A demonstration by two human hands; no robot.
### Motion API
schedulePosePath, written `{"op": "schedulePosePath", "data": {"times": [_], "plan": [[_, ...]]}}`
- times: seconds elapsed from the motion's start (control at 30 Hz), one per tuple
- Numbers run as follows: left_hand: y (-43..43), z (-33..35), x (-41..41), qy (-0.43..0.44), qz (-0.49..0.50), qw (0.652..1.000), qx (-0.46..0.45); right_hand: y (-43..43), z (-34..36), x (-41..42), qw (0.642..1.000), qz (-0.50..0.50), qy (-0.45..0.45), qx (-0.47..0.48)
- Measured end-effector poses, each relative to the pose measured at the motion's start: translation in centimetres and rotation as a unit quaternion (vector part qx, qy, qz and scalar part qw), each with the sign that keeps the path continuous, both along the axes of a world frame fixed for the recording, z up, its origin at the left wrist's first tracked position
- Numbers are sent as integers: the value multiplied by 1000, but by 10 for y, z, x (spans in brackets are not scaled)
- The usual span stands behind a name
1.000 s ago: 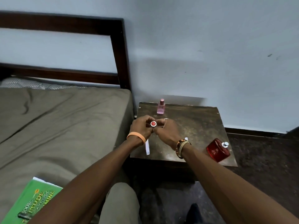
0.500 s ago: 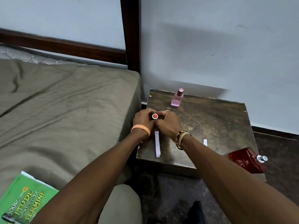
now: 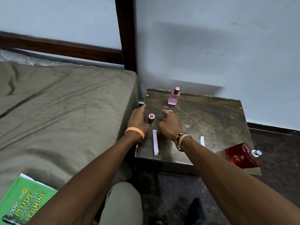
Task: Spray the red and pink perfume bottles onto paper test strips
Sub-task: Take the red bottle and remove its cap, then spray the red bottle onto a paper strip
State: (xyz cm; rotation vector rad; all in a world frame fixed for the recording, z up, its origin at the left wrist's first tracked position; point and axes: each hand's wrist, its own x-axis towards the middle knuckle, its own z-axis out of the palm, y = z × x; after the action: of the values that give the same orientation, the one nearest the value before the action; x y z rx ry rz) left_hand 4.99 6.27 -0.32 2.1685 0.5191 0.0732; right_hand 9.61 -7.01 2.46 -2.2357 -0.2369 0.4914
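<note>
Red bottle (image 3: pixel 243 155) lies on its side at the surface's (image 3: pixel 211 114) front right corner, nozzle bare. Pink bottle (image 3: pixel 174 96) stands capped at the back. Two strips (image 3: pixel 155 142) lie flat near the front. Cap (image 3: pixel 151 118) stands between left hand (image 3: pixel 138 122) and right hand (image 3: pixel 170 125); both grips spread, holding nothing. Likely next: lift the red bottle, aim squarely at a strip, one short press.

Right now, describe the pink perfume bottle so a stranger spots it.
Beside the bed stands a dark bedside table. Near its far edge, the pink perfume bottle stands upright. Unlike the red perfume bottle at the near right corner, it is pale and capped.
</note>
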Motion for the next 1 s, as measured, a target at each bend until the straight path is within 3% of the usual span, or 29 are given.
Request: {"op": "schedulePosePath", "data": {"times": [0.17, 0.27, 0.4, 0.67, 1.0], "plan": [[-13, 19, -21, -142, 85, 984, 67, -53, 14, -6, 992, -83, -75, -60], [-44, 29, -17, -168, 50, 983, 58, -88, 19, -10, 982, -144, -89, -83], [-98, 28, -5, -134, -43, 988, 56, -122, 19, -15, 970, -206, -88, -99], [-170, 0, 20, 43, -144, 987, 54, -152, -7, -26, 965, -221, -33, -137], [-186, -17, 35, 60, -165, 977, 118, -162, -25, -25, 967, -208, -23, -147]]}}
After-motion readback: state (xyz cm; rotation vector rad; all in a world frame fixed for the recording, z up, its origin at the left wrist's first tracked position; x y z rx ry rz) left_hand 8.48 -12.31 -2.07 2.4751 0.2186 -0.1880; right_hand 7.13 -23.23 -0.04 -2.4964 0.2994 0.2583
